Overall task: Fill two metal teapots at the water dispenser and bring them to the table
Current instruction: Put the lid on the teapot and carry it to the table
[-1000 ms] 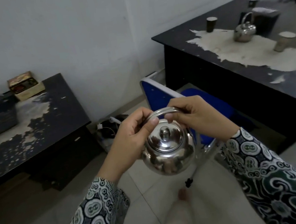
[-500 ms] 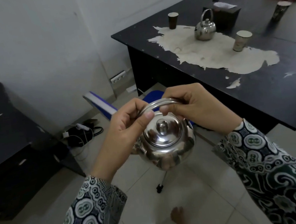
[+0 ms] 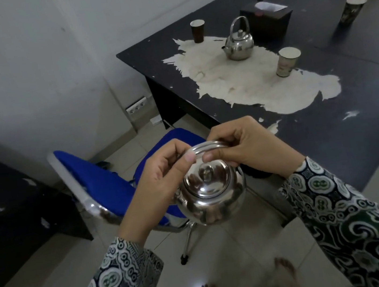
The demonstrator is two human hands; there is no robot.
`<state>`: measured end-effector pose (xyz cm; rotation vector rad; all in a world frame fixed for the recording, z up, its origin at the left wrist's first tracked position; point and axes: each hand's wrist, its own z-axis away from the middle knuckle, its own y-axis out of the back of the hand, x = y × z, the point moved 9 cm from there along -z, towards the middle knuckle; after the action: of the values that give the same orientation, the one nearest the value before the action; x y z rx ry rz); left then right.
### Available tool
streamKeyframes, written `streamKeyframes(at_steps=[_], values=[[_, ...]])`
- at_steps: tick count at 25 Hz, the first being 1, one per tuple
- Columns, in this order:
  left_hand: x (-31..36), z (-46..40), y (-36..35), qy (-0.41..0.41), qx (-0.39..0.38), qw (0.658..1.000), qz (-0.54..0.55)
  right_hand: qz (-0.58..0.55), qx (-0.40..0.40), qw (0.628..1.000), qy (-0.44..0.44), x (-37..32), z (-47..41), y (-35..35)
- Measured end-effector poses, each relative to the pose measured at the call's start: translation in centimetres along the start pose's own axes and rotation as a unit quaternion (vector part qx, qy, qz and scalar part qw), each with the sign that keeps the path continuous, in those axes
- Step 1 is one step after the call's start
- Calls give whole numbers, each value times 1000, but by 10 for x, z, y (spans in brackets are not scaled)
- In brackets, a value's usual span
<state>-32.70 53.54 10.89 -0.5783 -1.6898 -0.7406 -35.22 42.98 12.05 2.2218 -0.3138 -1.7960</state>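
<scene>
Here both hands held one shiny metal teapot (image 3: 212, 195) up in the air, near the person and above the floor. The left hand (image 3: 162, 179) pinched the left side of its round wire handle (image 3: 208, 146), and the right hand (image 3: 245, 146) pinched the right side. The lid (image 3: 208, 182) sat closed on top. The spout was hidden behind the left hand.

The other metal teapot (image 3: 239, 46) already stood on the black table (image 3: 364, 117), far and to the right, with its handle up. It sat on a pale patch where the top had peeled. Three paper cups stood around it: a dark one (image 3: 198, 31) to the left, a light one (image 3: 288, 61) to the right, and another (image 3: 352, 11) farther right. A dark box (image 3: 267, 21) stood just behind it. A blue chair (image 3: 105, 180) stood below the hands.

It looked like the carrying step for the second teapot. Next, I think, it needs to go to the right, over the table edge, and be set down flat without tipping, near the first one. No water dispenser showed.
</scene>
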Motion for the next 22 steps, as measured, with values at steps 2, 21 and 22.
streamKeyframes(at_steps=[2, 21, 22], values=[[-8, -20, -22, 19, 41, 999, -3, 7, -51, 999, -7, 16, 3, 23], [-25, -244, -141, 13, 120, 992, -42, -192, -275, 922, -196, 110, -18, 224], [-26, -255, -142, 19, 124, 991, -42, -191, -283, 919, -197, 113, -23, 232]])
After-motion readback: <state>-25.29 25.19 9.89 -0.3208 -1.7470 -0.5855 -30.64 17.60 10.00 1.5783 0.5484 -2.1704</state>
